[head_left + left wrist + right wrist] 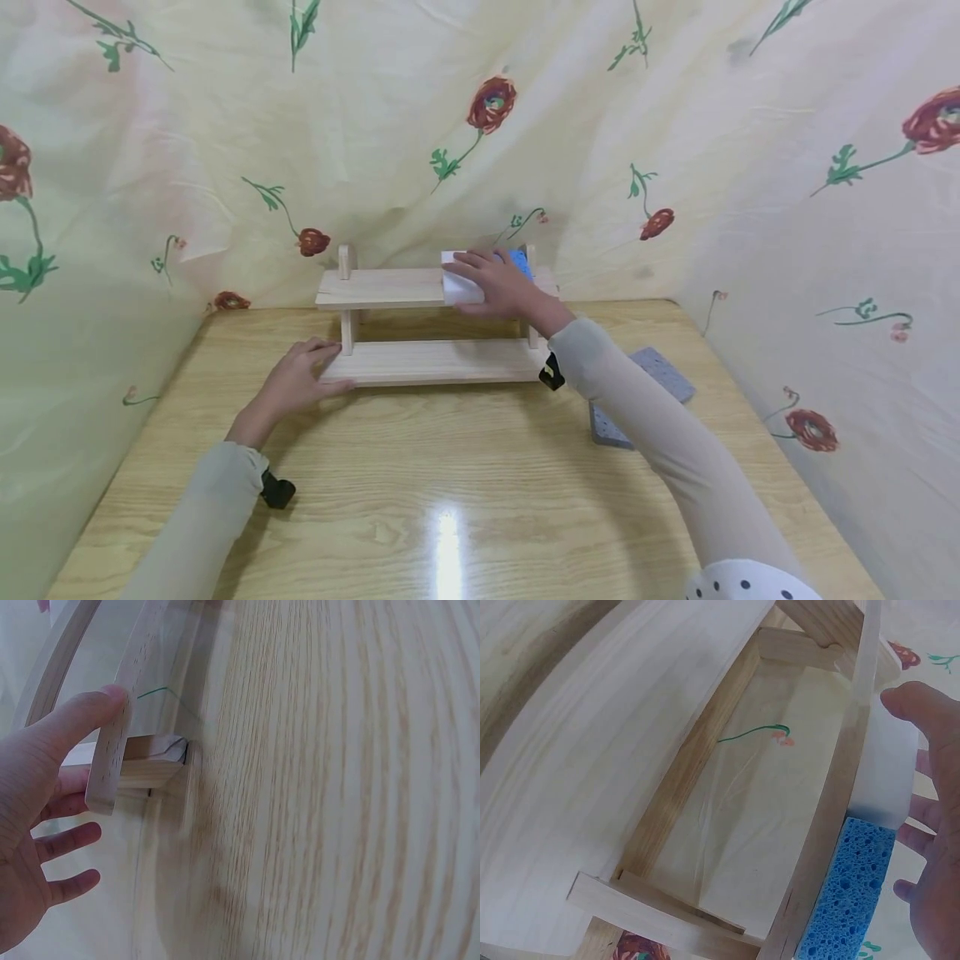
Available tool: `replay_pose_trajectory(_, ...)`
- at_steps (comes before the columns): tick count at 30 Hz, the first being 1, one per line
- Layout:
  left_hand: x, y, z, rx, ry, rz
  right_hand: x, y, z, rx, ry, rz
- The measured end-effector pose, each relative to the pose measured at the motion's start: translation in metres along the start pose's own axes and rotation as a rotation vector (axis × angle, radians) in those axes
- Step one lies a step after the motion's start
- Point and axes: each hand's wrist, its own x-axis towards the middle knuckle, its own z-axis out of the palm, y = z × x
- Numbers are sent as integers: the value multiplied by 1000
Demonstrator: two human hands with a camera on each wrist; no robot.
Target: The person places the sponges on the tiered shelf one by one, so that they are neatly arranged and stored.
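A two-tier wooden shelf [397, 287] stands against the back wall. My left hand [294, 382] grips the left end of its lower board; in the left wrist view the thumb lies on one face of the board [111, 761] and a finger shows beyond it, the other fingers spread. On the right half of the upper tier, my right hand [495, 282] holds a smooth white sponge block [459, 287], thumb on the near side and fingers across it. Beside that block sits a blue porous sponge [847, 889], partly covered by the hand in the head view.
Two grey speckled pads, one farther back [663, 372] and one nearer [609, 429], lie on the wood-grain table [390, 483] at the right, partly hidden by the right sleeve. Flower-patterned cloth [390, 125] encloses the back and sides.
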Motion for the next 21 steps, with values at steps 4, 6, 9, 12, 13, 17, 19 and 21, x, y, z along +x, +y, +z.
replay_pose_trajectory(4,0,1,0,-10,1,-9,-5,-1,0,-11,42,-19)
replay_pose_trajectory(6,0,1,-1,-13,2,-13,-9,-2,0,-6,52,-18)
replay_pose_trajectory(9,0,2,0,-15,3,-19,-15,-3,-1,-5,62,-19)
replay_pose_trajectory(12,0,2,0,-17,1,-26,-21,-3,-1,-9,87,-32)
replay_pose_trajectory(13,-1,2,0,-19,0,-27,-23,-3,-1,-9,99,-41)
replay_pose_trajectory(17,-1,2,1,-28,0,-26,-32,-1,0,6,148,-78)
replay_pose_trajectory(19,-1,2,1,-31,1,-24,-37,0,0,23,166,-90)
replay_pose_trajectory(21,-1,3,1,-33,2,-23,-43,0,0,32,179,-97)
